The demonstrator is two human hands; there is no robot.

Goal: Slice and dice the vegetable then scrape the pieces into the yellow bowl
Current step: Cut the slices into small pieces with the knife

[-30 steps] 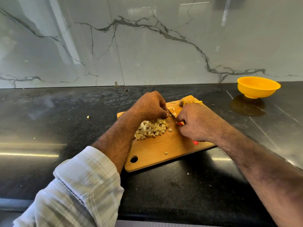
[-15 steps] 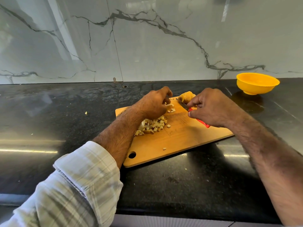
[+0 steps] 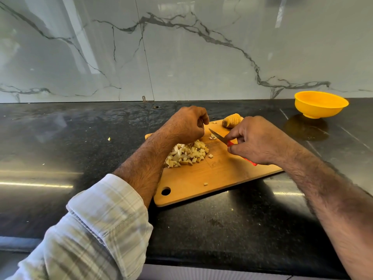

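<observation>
We take the wooden cutting board (image 3: 214, 174) as our landmark: a smooth, pale rectangular slab with rounded corners and a round hanging hole near its front-left corner. On its left half lies a heap of small, pale diced pieces (image 3: 187, 154), rough little cubes, with a few strays scattered over the board. At the board's far edge rests the uncut vegetable piece (image 3: 232, 120), yellowish, rounded and ribbed.

Our right hand (image 3: 256, 140) hovers over the board's right half, fingers and thumb curled tight round the red handle of a small knife (image 3: 222, 138) whose slim metal blade points left. Our left hand (image 3: 185, 126) sits above the heap, fingers curled in; we cannot tell whether it pinches anything. A plaid sleeve (image 3: 96, 235) covers that forearm.

Well to the right of the board and further back stands the yellow bowl (image 3: 321, 105), glossy and round. The board lies on a dark, polished speckled countertop (image 3: 60, 158), backed by a grey-veined white marble wall (image 3: 181, 57).
</observation>
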